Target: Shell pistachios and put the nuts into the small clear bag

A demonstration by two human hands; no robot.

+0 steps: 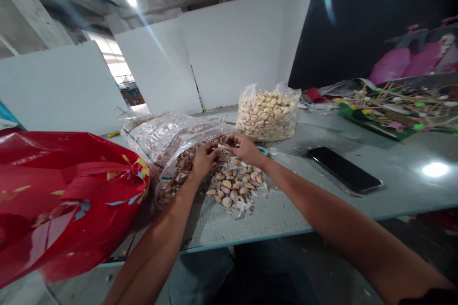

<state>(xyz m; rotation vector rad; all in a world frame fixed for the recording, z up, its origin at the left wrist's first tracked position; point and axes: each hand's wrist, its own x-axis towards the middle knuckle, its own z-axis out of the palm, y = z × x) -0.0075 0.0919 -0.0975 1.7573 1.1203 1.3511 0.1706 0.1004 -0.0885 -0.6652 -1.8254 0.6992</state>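
Note:
My left hand [204, 158] and my right hand [245, 148] are close together over the mouth of a clear plastic bag [168, 136] full of brown garlic skins. The fingers of both hands are bent inward around a small pale piece, seemingly a garlic clove [222, 147], mostly covered by the fingertips. Just below them, a pile of unpeeled garlic cloves [234, 186] lies on the grey table [279, 217] with bits of loose skin. Behind my right hand stands a clear bag of peeled cloves [268, 114], upright and full.
On the left is a large red plastic bag [89, 190]. A black phone [343, 169] lies flat to the right. Farther right, sticks and coloured scraps [400, 109] cover the table's back. White panels [243, 47] stand behind the table.

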